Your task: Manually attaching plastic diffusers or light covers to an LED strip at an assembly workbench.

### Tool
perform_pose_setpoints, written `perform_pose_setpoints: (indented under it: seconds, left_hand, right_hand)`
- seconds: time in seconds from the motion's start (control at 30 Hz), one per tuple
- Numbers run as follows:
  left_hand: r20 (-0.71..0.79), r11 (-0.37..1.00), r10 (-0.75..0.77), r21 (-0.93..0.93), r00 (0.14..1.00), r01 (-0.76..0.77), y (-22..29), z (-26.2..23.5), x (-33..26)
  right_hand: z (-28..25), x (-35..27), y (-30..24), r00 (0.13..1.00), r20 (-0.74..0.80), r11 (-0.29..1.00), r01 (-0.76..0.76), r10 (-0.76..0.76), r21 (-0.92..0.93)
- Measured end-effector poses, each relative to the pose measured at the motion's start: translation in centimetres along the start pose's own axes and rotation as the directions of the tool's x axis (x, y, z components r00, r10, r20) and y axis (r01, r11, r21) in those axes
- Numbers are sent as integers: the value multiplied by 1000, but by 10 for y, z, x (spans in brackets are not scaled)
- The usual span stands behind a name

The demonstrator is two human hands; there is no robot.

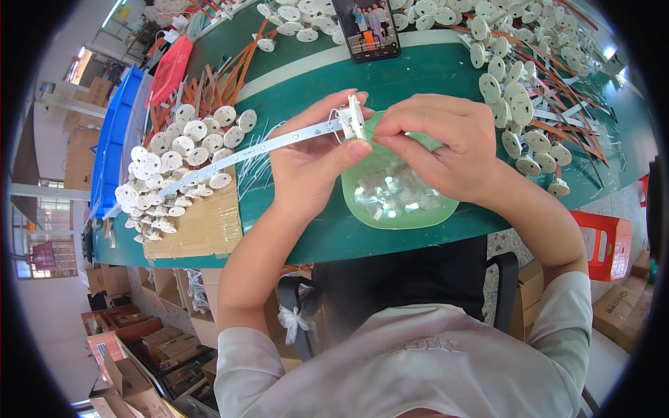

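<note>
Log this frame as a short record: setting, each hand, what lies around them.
setting: green worktable, seen from above
left hand: grips a long white strip at its end, by a small white disc part
right hand: fingers pinch at the same disc part
under hands: pale green bowl of small clear pieces
left side: heap of white discs on cardboard
far edge: phone
right side: more white discs with orange strips

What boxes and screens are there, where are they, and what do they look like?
Phone: lying on the green table's far side, a dark rectangle with a lit, colourful screen.
Brown boxes: on the floor at lower left, some open.
Brown boxes: on the floor at right, beside a red stool.
Flat cardboard: on the table's near left edge, tan, under white discs.
</note>
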State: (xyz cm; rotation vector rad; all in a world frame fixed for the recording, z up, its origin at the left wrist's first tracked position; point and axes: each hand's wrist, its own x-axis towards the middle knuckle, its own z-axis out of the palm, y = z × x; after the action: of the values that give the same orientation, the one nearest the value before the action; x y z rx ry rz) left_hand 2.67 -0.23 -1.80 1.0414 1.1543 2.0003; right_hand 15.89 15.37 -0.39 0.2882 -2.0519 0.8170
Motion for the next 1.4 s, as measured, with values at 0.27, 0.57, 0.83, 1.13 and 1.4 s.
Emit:
perform_pose_setpoints:
  seconds: [0.27, 0.57, 0.83, 1.13, 1.4]
  left_hand:
    - [62, 999, 37, 3, 997, -37, -2, -2, -2]
    - [138, 994, -82, -62, 987, 91, 2, -9, 2]
    - [198, 989, -6, -142, 980, 35, 1, -6, 2]
    - [68, 955, -51, -289, 996, 68, -6, 4, -7]
    - [63, 967, -62, -243, 996, 76, -15, 5, -5]
  right_hand:
    - [1, 0, -2, 999, -1, 999, 32, -32, -31]
    - [-9, 2, 9, 991, 119, 988, 50, -68, 146]
    - [-6, 5, -3, 996, 65, 995, 63, -68, 76]
    - [11, -3, -2, 980, -93, 984, 169, -173, -57]
    - [14, -6, 1, 974, -106, 978, 190, -198, -81]
